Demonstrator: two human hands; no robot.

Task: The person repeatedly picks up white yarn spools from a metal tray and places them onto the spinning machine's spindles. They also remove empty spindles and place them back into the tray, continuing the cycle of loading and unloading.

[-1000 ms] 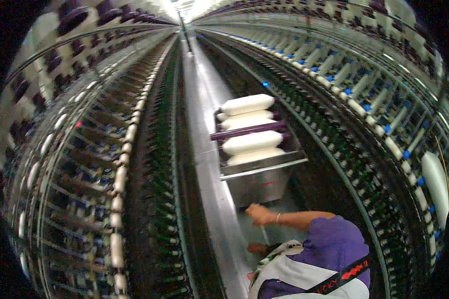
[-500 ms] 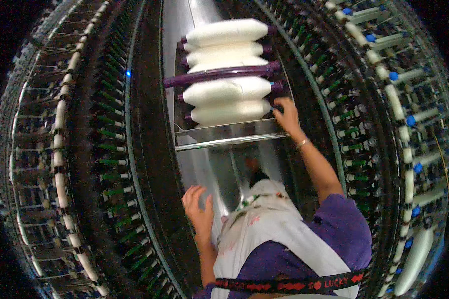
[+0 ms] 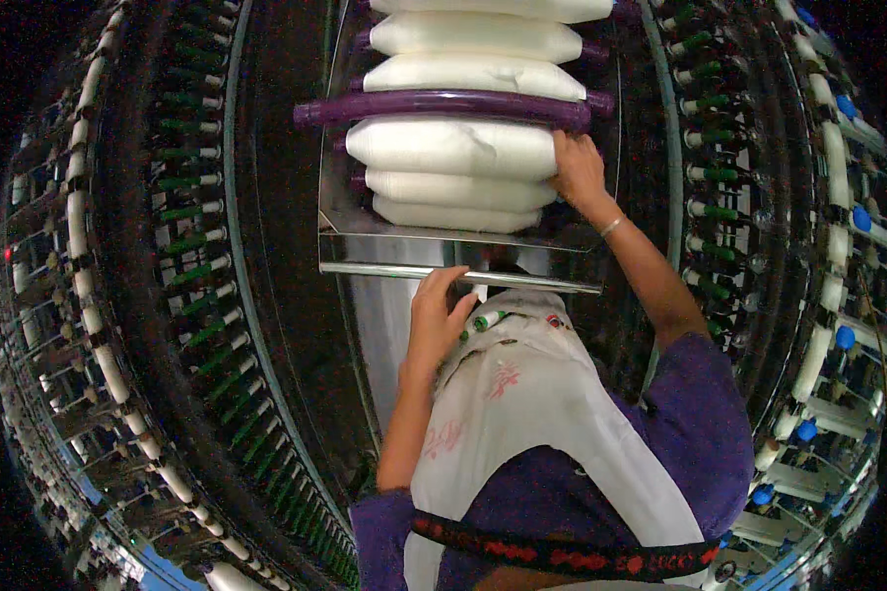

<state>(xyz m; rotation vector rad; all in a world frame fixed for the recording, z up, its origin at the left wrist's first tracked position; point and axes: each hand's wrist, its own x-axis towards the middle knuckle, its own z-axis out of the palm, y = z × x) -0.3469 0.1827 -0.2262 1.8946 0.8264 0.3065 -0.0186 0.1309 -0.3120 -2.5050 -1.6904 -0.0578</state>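
I have the right hand (image 3: pixel 579 177) at the right-hand end of a plump white spool (image 3: pixel 448 148), in the near half of the cart (image 3: pixel 394 248), toward its right edge. Its fingers are bent and bunched against the tapered end; I cannot tell whether they are clamped on it, as the tips are hidden. The spool is wound thread, soft and matte, bulging in the middle with a slight crease. More white spools (image 3: pixel 473 39) lie crosswise beyond it, and others (image 3: pixel 453 189) sit tight against its near side, down by the cart's front edge.

Just beyond the touched spool, a smooth, glossy purple tube (image 3: pixel 434 104) lies across the load, its left end poking past the cart's left edge.

I see the left hand (image 3: pixel 437 315) at the cart's front edge, left of the middle, fingertips over a shiny round metal rail (image 3: pixel 542 283). Its fingers lie close together and the thumb stands apart.

A white cloth apron (image 3: pixel 532 374) with red marks bunches in folds below the rail. Slim green spindles (image 3: pixel 192 212) stick out in a row beyond the cart's left edge.
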